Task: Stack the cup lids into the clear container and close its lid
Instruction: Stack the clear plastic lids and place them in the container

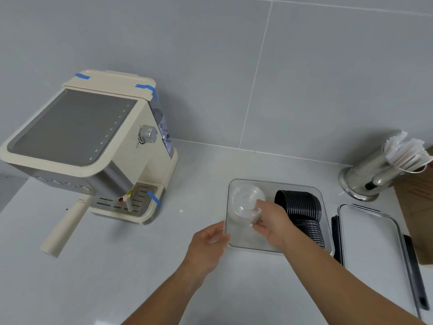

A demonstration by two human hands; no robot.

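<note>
Clear lids, a short nested stack, held tilted over the left half of the container, dome side facing up-left. Right hand pinches the stack at its lower right edge, fingers closed on it, wrist over the container's middle. Can't tell if the stack touches the container floor.

Container open, sits on the counter right of centre. Right half holds black lids, a long row on edge running from the far wall toward the near wall, leaning slightly.

Left hand at the container's near left corner, fingers curled loosely against the wall, steadying it; it grips nothing else.

Container lid lies flat on the counter just right of the container, clear panel with dark clips along its edges, not on the container.

Farther out: steel holder with white paper-wrapped sticks, behind the container lid, near the wall. Wooden board at the right edge, partly out of view. Cream espresso machine well to the left, blue tape strips on it, portafilter handle pointing toward the viewer. Grey tiled wall behind everything.
</note>
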